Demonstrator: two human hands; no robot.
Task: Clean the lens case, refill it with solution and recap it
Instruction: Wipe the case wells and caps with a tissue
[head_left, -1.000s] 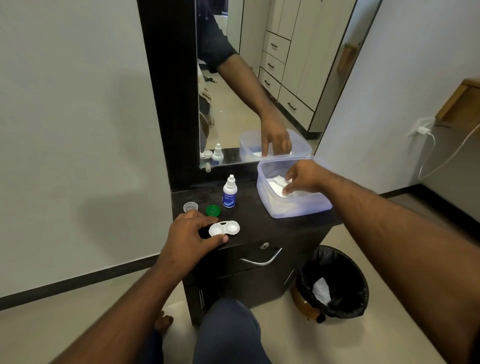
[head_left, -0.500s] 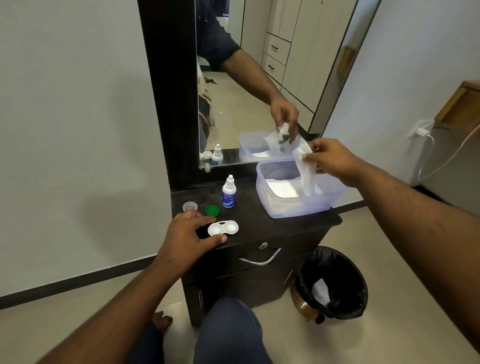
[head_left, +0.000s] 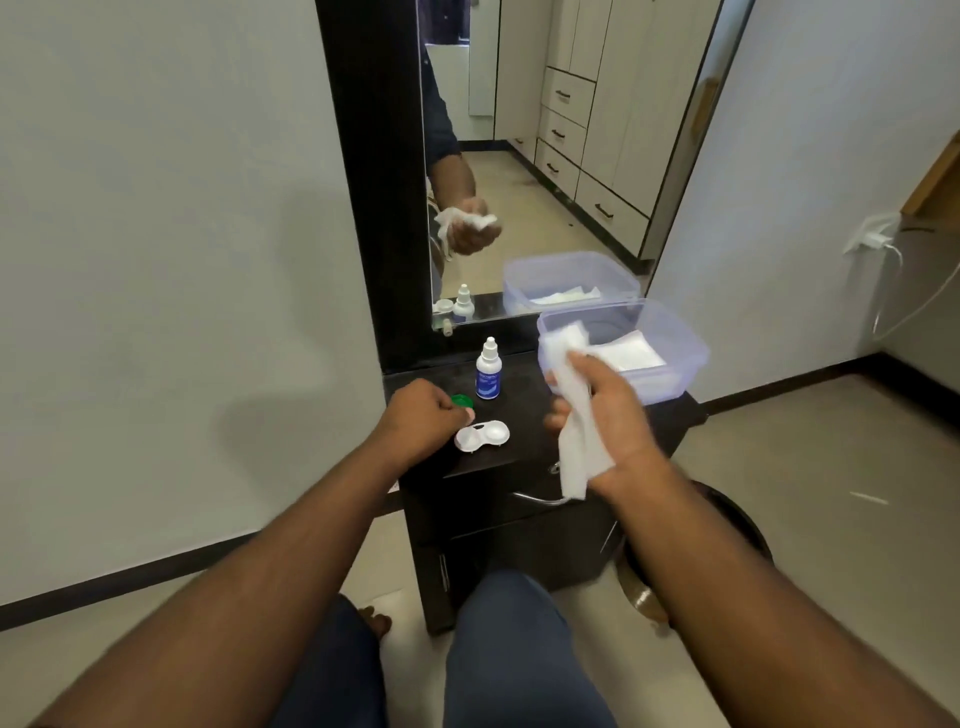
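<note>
The white lens case (head_left: 482, 435) lies uncapped on the dark cabinet top (head_left: 524, 410). My left hand (head_left: 421, 422) rests just left of it with fingers curled; its thumb tip is by the case's left well, and I see nothing in its grip. A green cap (head_left: 462, 400) peeks out behind that thumb. The solution bottle (head_left: 488, 376), white with a blue label, stands capped behind the case. My right hand (head_left: 605, 415) grips a white tissue (head_left: 576, 457) above the cabinet's right front, a little right of the case.
A clear plastic tub (head_left: 680, 358) with more tissues sits at the cabinet's back right. A mirror (head_left: 519, 182) rises behind. Below are a drawer handle (head_left: 540, 500) and, on the floor at right, a black-lined bin (head_left: 748, 525).
My right hand pulled a tissue out of the tub and brought it down and left towards the lens case. My left hand curled up beside the case.
</note>
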